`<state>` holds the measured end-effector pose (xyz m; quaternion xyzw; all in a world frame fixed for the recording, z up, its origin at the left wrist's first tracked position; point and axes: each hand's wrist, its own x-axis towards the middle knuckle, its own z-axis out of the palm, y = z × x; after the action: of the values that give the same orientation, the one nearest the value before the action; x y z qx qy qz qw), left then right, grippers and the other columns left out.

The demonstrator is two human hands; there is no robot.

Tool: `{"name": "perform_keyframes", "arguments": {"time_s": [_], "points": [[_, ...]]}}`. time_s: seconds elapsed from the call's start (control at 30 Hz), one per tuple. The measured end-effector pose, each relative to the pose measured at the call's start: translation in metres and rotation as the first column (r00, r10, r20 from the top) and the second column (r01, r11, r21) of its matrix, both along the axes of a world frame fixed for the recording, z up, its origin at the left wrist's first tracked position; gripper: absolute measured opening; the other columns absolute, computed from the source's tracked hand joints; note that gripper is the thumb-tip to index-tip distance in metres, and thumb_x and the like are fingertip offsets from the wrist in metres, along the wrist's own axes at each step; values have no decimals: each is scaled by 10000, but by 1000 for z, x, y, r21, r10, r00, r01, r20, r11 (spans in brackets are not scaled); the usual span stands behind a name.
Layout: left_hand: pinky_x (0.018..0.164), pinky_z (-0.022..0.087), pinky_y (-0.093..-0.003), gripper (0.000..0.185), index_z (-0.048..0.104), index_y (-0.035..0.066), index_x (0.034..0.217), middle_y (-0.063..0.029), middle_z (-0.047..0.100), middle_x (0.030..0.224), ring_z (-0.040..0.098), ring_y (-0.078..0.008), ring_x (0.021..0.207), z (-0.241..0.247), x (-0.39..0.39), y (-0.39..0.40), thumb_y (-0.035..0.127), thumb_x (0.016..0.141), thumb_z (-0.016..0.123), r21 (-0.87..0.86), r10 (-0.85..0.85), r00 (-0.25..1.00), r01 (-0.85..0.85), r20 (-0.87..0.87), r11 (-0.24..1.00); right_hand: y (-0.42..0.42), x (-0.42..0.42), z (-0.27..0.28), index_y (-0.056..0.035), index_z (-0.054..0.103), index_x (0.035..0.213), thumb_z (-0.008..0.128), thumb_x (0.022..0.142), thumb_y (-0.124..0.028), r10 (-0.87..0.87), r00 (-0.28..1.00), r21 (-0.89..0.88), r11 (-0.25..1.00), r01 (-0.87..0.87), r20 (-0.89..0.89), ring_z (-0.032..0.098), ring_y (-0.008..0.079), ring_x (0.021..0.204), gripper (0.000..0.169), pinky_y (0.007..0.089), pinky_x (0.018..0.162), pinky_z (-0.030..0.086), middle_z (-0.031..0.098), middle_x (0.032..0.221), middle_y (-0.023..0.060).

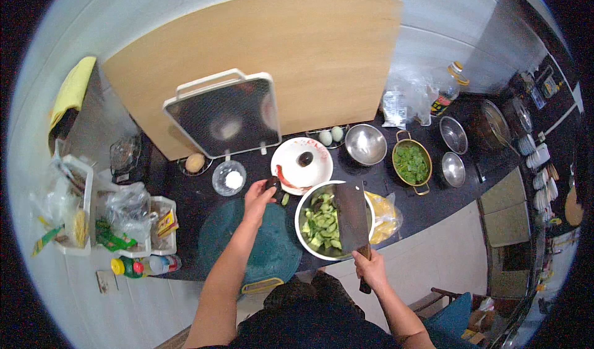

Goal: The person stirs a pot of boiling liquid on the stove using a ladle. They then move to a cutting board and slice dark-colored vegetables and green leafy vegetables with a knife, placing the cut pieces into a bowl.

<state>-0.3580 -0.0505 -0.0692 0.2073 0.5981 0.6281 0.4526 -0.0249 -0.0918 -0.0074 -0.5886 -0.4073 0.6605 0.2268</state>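
Observation:
My right hand [372, 270] grips the wooden handle of a broad cleaver [351, 216]. Its blade covers the right part of a white-rimmed bowl [298, 230] holding chopped green cucumber [322, 223]. Between the fingers of my left hand [258, 203] is a dark, rounded food piece [273, 184], near the edge of a white plate [297, 170]. A dark, glossy egg-shaped food [305, 158] and a red chili pepper [284, 177] lie on that plate. Under my left forearm is a round green cutting board [218, 235]. A small green piece [285, 199] lies beside the plate.
A clear bowl [227, 186] holds white powder. Farther right stand a steel bowl [366, 145] and a gold-handled pan [411, 163] of leafy greens. Two pale eggs [331, 136] sit behind the plate. A yellow bag [384, 216] touches the counter's front edge. White baskets [174, 210] are left.

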Motion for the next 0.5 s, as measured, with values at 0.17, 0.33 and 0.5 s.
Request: {"name": "perform_keyframes", "arguments": {"time_s": [0.17, 0.33, 0.5], "points": [[610, 478, -254, 322, 545, -12, 998, -74, 600, 910, 573, -128, 777, -40, -26, -99, 74, 733, 708, -112, 89, 980, -110, -177, 988, -21, -35, -12, -55, 474, 774, 629, 849, -188, 182, 981, 68, 980, -186, 63, 404, 81, 402, 218, 253, 365, 347, 451, 559, -7], [686, 470, -314, 363, 559, 3, 906, -93, 599, 840, 582, -190, 748, -88, 3, -160, 178, 646, 744, -282, 118, 877, -274, -466, 920, -45, -78, -19, -59, 475, 717, 632, 850, -235, 334, 942, 50, 941, -336, 44, 422, 71, 413, 270, 239, 363, 347, 470, 563, -10], [676, 476, -329, 346, 565, 8, 848, -106, 605, 790, 593, -218, 714, -99, 31, -175, 190, 649, 782, -277, 161, 829, -352, -535, 894, -68, -90, -68, -28, 570, 824, 611, 860, -244, 458, 862, 125, 863, -490, 216, 449, 79, 443, 224, 241, 408, 373, 524, 590, -5]]}}
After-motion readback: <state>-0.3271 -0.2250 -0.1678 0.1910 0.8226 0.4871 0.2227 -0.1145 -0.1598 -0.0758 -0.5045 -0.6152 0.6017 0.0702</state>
